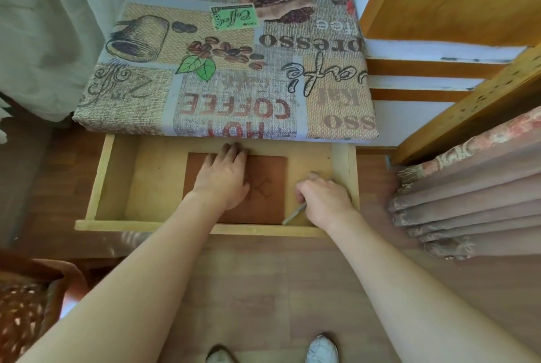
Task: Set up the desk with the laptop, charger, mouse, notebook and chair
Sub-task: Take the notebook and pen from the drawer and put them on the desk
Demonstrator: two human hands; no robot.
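A small desk (222,55) covered with a coffee-print cloth stands in front of me, and its wooden drawer (117,181) is pulled out. A brown notebook (269,196) lies flat on the drawer bottom. My left hand (224,177) rests on the notebook's left half, fingers stretched toward its far edge. Beside the notebook's right edge, my right hand (323,197) is closed around a thin grey pen (294,213), whose end sticks out below the fist. No laptop, charger or mouse is in view.
A light curtain (44,26) hangs at the left. A yellow wooden frame (456,49) and folded brown fabric (468,193) stand at the right. A chair with a patterned seat (26,304) shows at the bottom left. My feet (322,349) are on the wood floor.
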